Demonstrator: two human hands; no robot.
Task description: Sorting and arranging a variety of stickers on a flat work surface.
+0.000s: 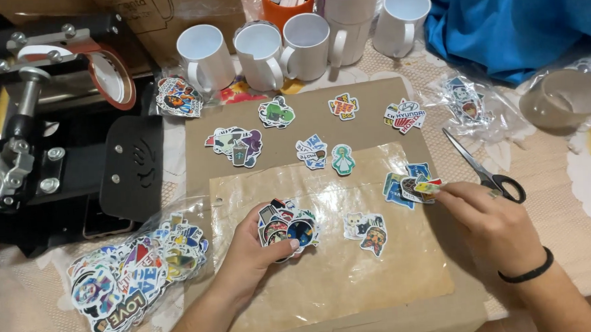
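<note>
The stack (288, 227) of die-cut stickers sits a little left of the frame's centre, fanned like a hand of cards: small, glossy, white-edged pieces in mixed colours, a dark round one at the front. The left hand (249, 248) comes up from the bottom edge, forearm slanting up and right, palm turned inward, fingers curled behind the stack and thumb across its lower face, so it is closed on the stack. The fan spreads up and right; its long axis runs roughly level across the frame.

The right hand (494, 220) enters from the lower right, a black band at the wrist, back of the hand up. Its fingertips pinch one small sticker (426, 187), yellow, green and red, at the right of centre. That sticker is longer than tall, lies almost level and points left, just over a little pile (402, 184) of blue and white stickers; whether it touches them I cannot tell.

Both hands work above a clear sheet (333, 277) laid on brown cardboard (373, 126), with more small piles across the upper half. Scissors (485, 171) lie just beside the right hand, tips toward the upper left. A bag (137, 272) of stickers fills the lower left, white mugs (257, 51) line the top, and a black press (61, 130) stands upper left.
</note>
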